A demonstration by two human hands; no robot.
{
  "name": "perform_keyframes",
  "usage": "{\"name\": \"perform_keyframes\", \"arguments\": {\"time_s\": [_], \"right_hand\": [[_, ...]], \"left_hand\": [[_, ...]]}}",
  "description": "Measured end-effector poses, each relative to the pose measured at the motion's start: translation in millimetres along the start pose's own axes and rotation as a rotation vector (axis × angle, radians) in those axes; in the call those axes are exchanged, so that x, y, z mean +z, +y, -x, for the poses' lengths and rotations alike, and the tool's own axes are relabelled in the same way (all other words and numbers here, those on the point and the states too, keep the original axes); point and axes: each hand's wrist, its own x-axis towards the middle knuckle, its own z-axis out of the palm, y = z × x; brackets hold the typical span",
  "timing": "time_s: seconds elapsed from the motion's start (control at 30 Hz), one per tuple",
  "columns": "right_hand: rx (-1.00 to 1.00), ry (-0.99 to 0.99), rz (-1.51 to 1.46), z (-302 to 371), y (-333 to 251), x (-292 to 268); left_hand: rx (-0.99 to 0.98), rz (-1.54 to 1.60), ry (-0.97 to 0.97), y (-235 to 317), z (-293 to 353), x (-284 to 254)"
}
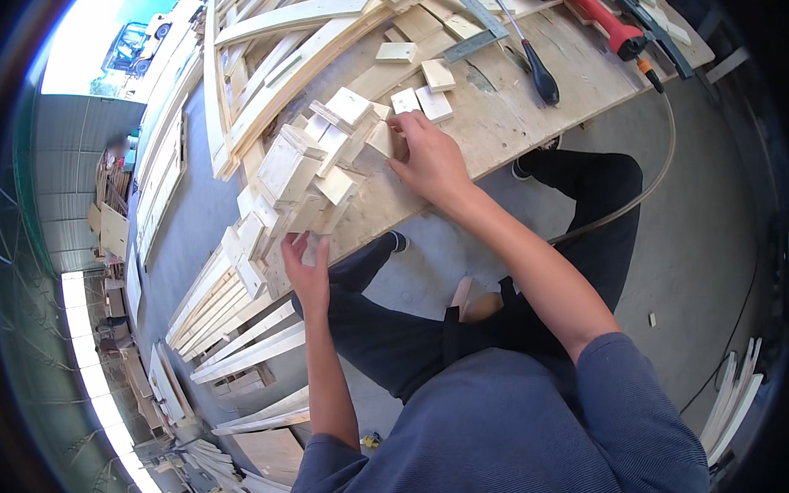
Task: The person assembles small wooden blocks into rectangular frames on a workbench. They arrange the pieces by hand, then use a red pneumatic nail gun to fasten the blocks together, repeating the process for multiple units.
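A pile of small pale wooden blocks point(290, 167) lies along the front of the workbench point(539, 78). At the pile's right side, my right hand point(428, 157) has its thumb and fingers around the end of a wooden block point(381, 140). My left hand point(308, 268) is at the near left end of the pile, just below a wooden block point(306, 214). Its thumb and fingers are apart, with nothing visible between them. Beyond my right hand lie a few loose blocks point(433, 104).
Long wooden frames point(289, 34) are stacked at the far left. A black-handled screwdriver point(542, 76), a metal square point(475, 42) and a red air tool point(606, 26) with a hose point(672, 134) lie toward the right. Timber strips point(214, 305) stand left of the bench.
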Motion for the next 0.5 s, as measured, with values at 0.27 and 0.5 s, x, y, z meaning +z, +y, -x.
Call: {"name": "perform_keyframes", "arguments": {"time_s": [0.27, 0.5], "right_hand": [[0.008, -0.005, -0.030, 0, 7, 3], [0.041, -0.007, -0.066, 3, 3, 4]], "left_hand": [[0.156, -0.173, -0.029, -10, -22, 2], [0.121, -0.166, -0.076, -11, -34, -8]]}}
